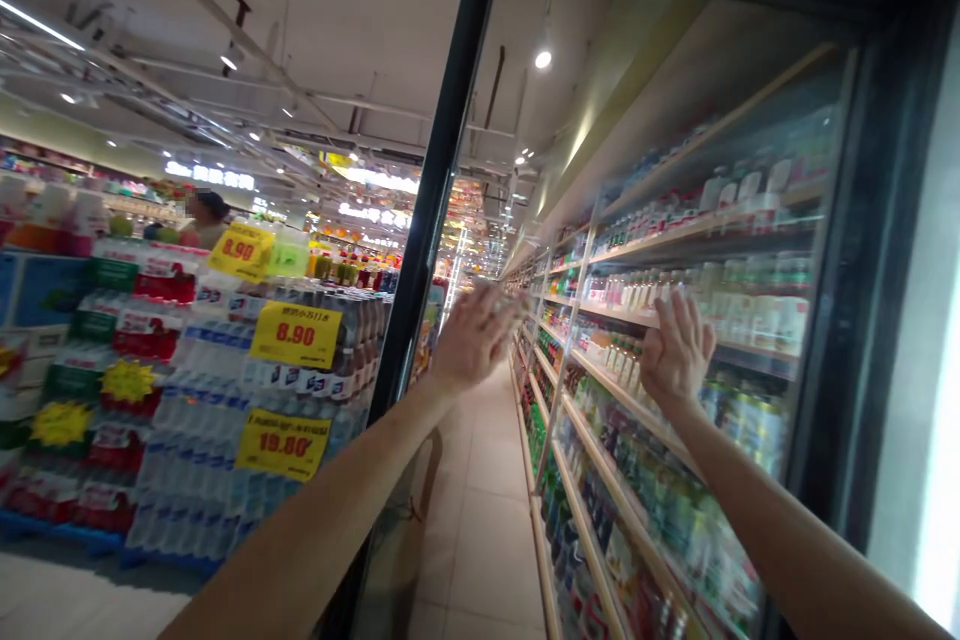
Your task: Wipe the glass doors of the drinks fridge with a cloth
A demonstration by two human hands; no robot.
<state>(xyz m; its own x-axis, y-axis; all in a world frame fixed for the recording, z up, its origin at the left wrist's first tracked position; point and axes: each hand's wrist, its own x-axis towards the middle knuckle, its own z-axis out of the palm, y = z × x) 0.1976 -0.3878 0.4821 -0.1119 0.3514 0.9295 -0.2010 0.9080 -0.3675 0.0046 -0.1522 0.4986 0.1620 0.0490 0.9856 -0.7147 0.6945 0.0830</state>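
Observation:
Both my hands lie flat against the glass of a black-framed cooler door (pixel 431 220) that stands in front of me. My left hand (pixel 476 335) is open, fingers stretched out and slightly blurred, near the door's left frame edge. My right hand (pixel 676 350) is open too, fingers spread upward on the glass further right. Neither hand holds anything. Through the glass I see long chilled shelves (pixel 637 410) packed with drink bottles, running away down an aisle.
To the left stands a tall stack of bottled-water packs (pixel 225 420) with yellow price signs (pixel 295 334) reading 8.90 and 19.80. A person's head (pixel 206 210) shows behind the stack. A tiled aisle floor (pixel 480 520) runs ahead. At far right is the cooler's bright frame (pixel 922 400).

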